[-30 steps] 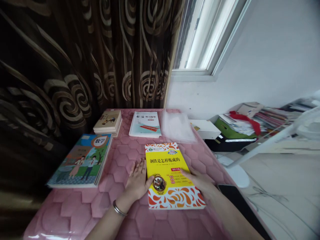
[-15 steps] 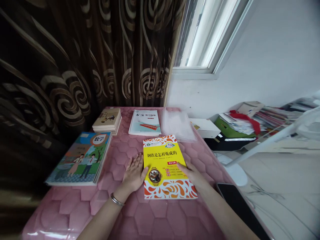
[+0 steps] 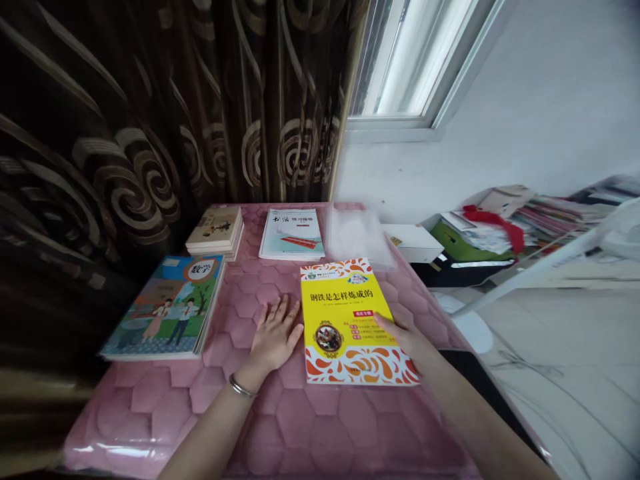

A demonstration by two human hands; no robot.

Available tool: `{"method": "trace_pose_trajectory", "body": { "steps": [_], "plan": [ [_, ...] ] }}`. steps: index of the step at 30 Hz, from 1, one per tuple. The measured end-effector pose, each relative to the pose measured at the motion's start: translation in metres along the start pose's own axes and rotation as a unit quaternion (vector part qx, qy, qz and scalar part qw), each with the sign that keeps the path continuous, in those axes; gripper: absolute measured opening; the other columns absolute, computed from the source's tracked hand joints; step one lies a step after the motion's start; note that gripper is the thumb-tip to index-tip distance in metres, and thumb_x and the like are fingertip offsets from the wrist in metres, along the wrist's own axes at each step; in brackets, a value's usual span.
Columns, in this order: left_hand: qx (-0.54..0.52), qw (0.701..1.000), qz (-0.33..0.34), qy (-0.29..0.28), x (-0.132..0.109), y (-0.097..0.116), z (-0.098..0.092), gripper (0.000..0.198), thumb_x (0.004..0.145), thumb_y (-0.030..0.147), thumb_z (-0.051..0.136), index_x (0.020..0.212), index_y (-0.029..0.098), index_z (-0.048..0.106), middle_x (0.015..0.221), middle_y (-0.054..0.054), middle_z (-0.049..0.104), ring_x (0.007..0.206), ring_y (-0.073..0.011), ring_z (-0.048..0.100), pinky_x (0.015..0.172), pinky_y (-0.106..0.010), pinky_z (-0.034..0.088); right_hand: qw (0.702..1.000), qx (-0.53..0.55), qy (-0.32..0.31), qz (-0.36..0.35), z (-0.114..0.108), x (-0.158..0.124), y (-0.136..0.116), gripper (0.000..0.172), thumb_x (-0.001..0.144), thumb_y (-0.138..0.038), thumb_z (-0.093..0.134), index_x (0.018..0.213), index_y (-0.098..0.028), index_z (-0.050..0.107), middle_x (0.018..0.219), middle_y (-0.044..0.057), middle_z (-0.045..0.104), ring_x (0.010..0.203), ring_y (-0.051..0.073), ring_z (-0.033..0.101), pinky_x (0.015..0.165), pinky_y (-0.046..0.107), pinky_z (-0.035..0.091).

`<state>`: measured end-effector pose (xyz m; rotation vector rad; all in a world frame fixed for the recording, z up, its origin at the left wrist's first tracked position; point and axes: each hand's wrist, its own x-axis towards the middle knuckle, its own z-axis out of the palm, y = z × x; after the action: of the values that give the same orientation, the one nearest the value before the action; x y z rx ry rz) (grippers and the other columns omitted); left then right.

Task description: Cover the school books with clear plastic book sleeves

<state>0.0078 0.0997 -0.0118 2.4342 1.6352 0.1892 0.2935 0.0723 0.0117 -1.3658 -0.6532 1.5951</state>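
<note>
A yellow book (image 3: 350, 313) with orange swirls lies flat on the pink quilted table top (image 3: 310, 427). My left hand (image 3: 275, 337) rests flat on the table beside the book's left edge, fingers spread, thumb touching the book. A bracelet circles that wrist. My right hand (image 3: 407, 340) lies on the book's right edge, fingers stretched over the cover.
A blue maths book stack (image 3: 167, 307) lies at the left, a brown book stack (image 3: 216, 230) and a white booklet (image 3: 293, 233) at the back, a clear plastic sleeve (image 3: 357, 233) beside it. A dark phone (image 3: 480, 393) lies at the right edge. Curtain behind; cluttered shelf right.
The yellow book has slid away from me and a little to the right, with both hands moving along its sides. The view shifted slightly.
</note>
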Motion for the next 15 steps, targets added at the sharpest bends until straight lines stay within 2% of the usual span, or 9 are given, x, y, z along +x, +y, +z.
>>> {"method": "trace_pose_trajectory", "body": {
  "steps": [3,8,15],
  "plan": [
    [0.017,1.0,0.002,0.001,-0.001,0.002,0.0,0.057,0.099,0.05,0.025,0.151,0.026,0.029,0.16,-0.007,0.018,0.148,-0.0245,0.015,0.121,-0.05,0.011,1.0,-0.021,0.014,-0.014,0.003,0.003,0.006,0.051,0.072,-0.042,0.077,0.116,-0.019,0.062,0.1,0.013,0.076,0.091,0.034,0.072,0.08,0.045,0.061],
    [0.028,0.999,0.012,0.018,-0.003,0.002,0.0,0.061,0.097,0.056,0.027,0.15,0.025,0.033,0.16,-0.007,0.02,0.148,-0.0255,0.015,0.121,-0.049,0.013,0.997,-0.07,-0.005,-0.03,0.001,0.004,0.007,0.048,0.073,-0.047,0.075,0.111,-0.019,0.066,0.103,0.013,0.075,0.094,0.034,0.071,0.076,0.042,0.062],
    [0.036,0.999,0.017,0.005,-0.006,0.003,-0.001,0.065,0.095,0.061,0.029,0.148,0.026,0.036,0.16,-0.008,0.021,0.148,-0.03,0.016,0.119,-0.053,0.013,0.995,-0.103,-0.006,-0.001,-0.008,0.011,0.008,0.042,0.072,-0.041,0.079,0.107,-0.02,0.069,0.098,0.01,0.076,0.086,0.03,0.074,0.074,0.038,0.063]
  ]
}}
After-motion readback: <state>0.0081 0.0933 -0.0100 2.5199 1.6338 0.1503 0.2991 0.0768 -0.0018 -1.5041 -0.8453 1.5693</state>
